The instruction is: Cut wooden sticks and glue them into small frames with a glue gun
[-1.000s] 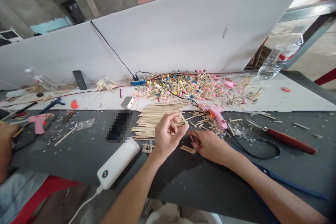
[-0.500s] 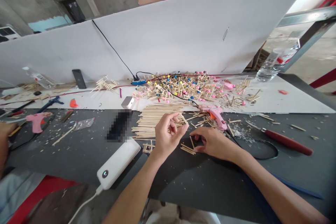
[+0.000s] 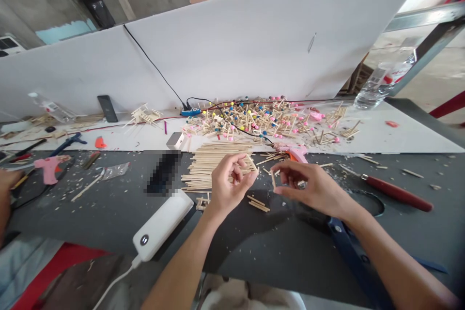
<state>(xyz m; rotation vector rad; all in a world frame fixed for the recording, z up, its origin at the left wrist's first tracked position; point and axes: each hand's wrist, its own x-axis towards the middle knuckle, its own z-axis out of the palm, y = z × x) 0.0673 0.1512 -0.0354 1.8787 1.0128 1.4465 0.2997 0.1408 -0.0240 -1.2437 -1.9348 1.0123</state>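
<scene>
From the head camera, the person's left hand (image 3: 232, 185) is curling closed, its thumb and fingertips pinching a thin stick (image 3: 251, 163) that is angling up and away over the neat stack of wooden sticks (image 3: 218, 167). The right hand (image 3: 314, 186) is hovering just beside it, thumb and forefinger gripping a short stick (image 3: 273, 179) that is standing nearly upright, with the other fingers partly curled. Below the hands, a few loose sticks (image 3: 258, 204) are lying on the dark counter (image 3: 290, 256), and a small glued stick frame (image 3: 202, 203) is sitting near the stack. A pink glue gun (image 3: 298, 155) is lying partly hidden behind the right hand, and a red-handled knife (image 3: 397, 193) is resting further right. A white power bank (image 3: 162, 225) is lying near the counter's front edge, its cable trailing down. Along the white board (image 3: 417, 135) behind, a heap of sticks with pink, blue and yellow tips (image 3: 254, 118) is spreading out. At the far left, a second pink glue gun (image 3: 49, 167) is lying on the counter, and a co-worker's hand (image 3: 4, 186) is reaching in at the picture's edge.
</scene>
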